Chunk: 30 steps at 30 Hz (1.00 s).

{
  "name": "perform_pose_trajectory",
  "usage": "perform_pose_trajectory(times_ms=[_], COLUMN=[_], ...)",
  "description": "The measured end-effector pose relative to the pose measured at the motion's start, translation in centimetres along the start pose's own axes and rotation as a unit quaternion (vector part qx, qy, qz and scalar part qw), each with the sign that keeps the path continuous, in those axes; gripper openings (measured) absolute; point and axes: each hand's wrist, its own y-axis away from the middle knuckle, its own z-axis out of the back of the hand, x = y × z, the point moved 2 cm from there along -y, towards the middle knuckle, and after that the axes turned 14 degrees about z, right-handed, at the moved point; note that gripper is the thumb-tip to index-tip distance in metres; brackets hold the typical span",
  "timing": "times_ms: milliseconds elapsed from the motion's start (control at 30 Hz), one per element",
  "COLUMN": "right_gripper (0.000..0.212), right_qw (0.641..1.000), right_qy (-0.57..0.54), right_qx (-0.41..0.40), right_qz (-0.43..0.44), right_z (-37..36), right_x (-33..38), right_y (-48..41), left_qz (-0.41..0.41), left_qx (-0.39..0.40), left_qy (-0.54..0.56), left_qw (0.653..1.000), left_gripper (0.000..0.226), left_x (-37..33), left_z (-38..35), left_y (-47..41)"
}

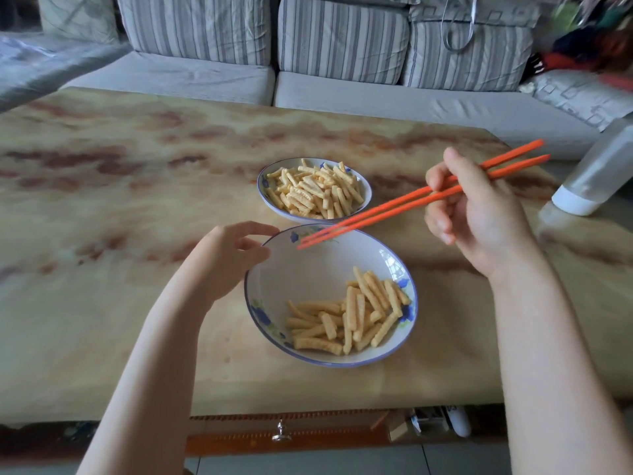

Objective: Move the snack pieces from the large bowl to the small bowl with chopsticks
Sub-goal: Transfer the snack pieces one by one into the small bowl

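A large white bowl with a blue rim point(298, 269) sits near the table's front, holding several yellow crinkle-cut snack sticks point(356, 313) on its right side. Behind it stands a small bowl point(366, 197), heaped with the same snack sticks point(313, 190). My right hand point(479, 214) grips a pair of orange chopsticks point(394, 207); their tips hover over the large bowl's far rim with nothing between them. My left hand point(233, 258) rests at the large bowl's left rim, fingers curled, thumb and index touching the edge.
A marbled tan table point(120, 200) carries both bowls. A clear plastic bottle with a white cap point(596, 173) lies tilted at the right edge. A striped-cushion sofa point(342, 39) runs behind the table. A drawer knob point(281, 433) shows under the front edge.
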Motion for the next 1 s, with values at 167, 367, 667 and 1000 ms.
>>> perform_pose_trajectory(times_ms=[167,367,667,1000], right_gripper=[0.041,0.041,0.043,0.039], right_qw=[0.993,0.989,0.995,0.984], right_qy=[0.054,0.055,0.043,-0.054], right_qx=[0.084,0.106,0.056,-0.169], right_qz=[-0.066,-0.089,-0.07,0.035], right_z=[0.7,0.9,0.5,-0.4], right_x=[0.9,0.5,0.2,-0.9], right_y=[1.2,1.4,1.0,-0.1], left_qz=[0.0,0.002,0.014,0.018], left_qx=[-0.006,-0.003,-0.006,-0.007], left_qy=[-0.003,0.001,0.0,-0.007], left_qw=[1.0,1.0,1.0,1.0], left_gripper=[0.042,0.036,0.042,0.038], left_x=[-0.1,-0.1,0.0,-0.2], left_z=[0.1,0.0,0.1,0.0], left_y=[0.1,0.1,-0.1,0.0])
